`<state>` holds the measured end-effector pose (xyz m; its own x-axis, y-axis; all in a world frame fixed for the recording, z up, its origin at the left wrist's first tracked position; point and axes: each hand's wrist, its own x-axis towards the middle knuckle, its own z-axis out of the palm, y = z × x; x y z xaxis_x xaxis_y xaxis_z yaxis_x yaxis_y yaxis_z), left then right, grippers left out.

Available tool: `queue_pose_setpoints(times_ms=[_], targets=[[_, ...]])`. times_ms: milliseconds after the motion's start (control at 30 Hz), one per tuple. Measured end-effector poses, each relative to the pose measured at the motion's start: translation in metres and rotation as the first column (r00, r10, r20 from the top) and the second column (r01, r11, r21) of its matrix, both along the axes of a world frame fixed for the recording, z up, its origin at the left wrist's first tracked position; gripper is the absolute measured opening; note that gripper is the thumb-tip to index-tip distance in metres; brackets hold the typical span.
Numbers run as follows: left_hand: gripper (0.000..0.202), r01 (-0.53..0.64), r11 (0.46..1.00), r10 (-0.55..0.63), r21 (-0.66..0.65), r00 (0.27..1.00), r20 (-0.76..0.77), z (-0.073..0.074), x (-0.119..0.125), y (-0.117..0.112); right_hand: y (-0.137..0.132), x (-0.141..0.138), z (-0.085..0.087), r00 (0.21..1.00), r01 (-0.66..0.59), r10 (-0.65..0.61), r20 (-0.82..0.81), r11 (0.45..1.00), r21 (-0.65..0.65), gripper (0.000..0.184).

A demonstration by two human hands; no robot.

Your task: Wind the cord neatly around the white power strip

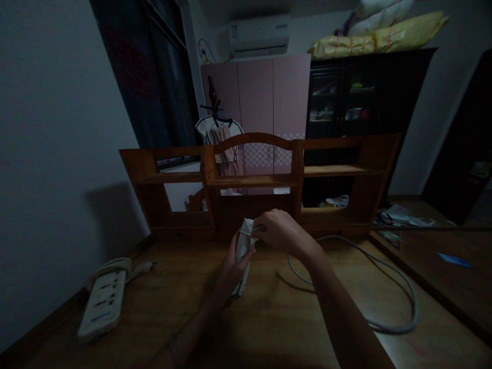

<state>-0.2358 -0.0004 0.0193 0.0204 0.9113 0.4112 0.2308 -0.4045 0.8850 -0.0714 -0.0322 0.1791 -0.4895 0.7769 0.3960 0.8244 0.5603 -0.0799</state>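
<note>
Fingers of my left hand are wrapped round a long white power strip, which I hold tilted on its narrow side above the wooden desk top. At the strip's far end, my right hand is closed on a grey cable. A short piece of the cable lies across the strip there. From there the cable runs in a wide loop over the desk to the right. My right fingertips are partly hidden behind the hand. The strip's face is turned away and I cannot see its sockets.
Another white power strip, its cord coiled and its plug showing, lies by the left wall. A wooden shelf unit stands along the desk's back. A raised edge borders the right side, with a blue packet beyond it.
</note>
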Motion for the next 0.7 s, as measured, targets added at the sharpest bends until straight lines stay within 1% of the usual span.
queue_pose_setpoints(times_ms=[100,167,300,367,467,533,600,633,700], targets=[[0.073,0.008,1.000,-0.009,-0.014,0.996,-0.091,-0.003,0.001,0.001,0.000,-0.006,-0.002,1.000,-0.012,0.013,0.026,1.000,-0.020,0.015],[0.074,-0.005,1.000,0.005,0.002,0.984,-0.179,-0.007,0.001,0.003,0.000,-0.008,-0.002,1.000,-0.011,0.011,0.024,1.000,-0.025,0.013],[0.074,0.016,0.998,0.011,0.064,0.919,-0.393,-0.010,0.000,-0.003,-0.005,-0.007,0.003,1.000,-0.021,0.021,-0.006,1.000,-0.003,0.010],[0.071,0.074,0.995,-0.034,0.067,0.883,-0.468,-0.007,0.000,-0.009,-0.008,-0.004,0.006,0.999,-0.042,0.042,-0.026,0.999,-0.009,0.008],[0.054,0.201,0.977,-0.135,0.069,0.838,-0.529,-0.001,-0.001,-0.019,-0.010,-0.001,0.008,0.995,-0.082,0.078,-0.064,0.995,-0.050,0.005],[0.047,0.249,0.966,-0.171,0.068,0.815,-0.554,0.003,-0.002,-0.023,-0.008,0.003,0.006,0.987,-0.135,0.125,-0.105,0.987,-0.091,0.004],[0.046,0.272,0.961,-0.191,0.056,0.794,-0.577,0.003,-0.003,-0.027,-0.001,0.007,0.002,0.968,-0.214,0.185,-0.171,0.963,-0.165,0.008],[0.048,0.272,0.961,-0.193,0.050,0.788,-0.585,0.003,-0.003,-0.029,0.003,0.011,0.000,0.952,-0.260,0.212,-0.221,0.942,-0.214,0.011],[0.054,0.257,0.966,-0.187,0.040,0.793,-0.579,0.000,-0.003,-0.031,0.013,0.018,-0.005,0.910,-0.349,0.236,-0.340,0.880,-0.322,0.018]])
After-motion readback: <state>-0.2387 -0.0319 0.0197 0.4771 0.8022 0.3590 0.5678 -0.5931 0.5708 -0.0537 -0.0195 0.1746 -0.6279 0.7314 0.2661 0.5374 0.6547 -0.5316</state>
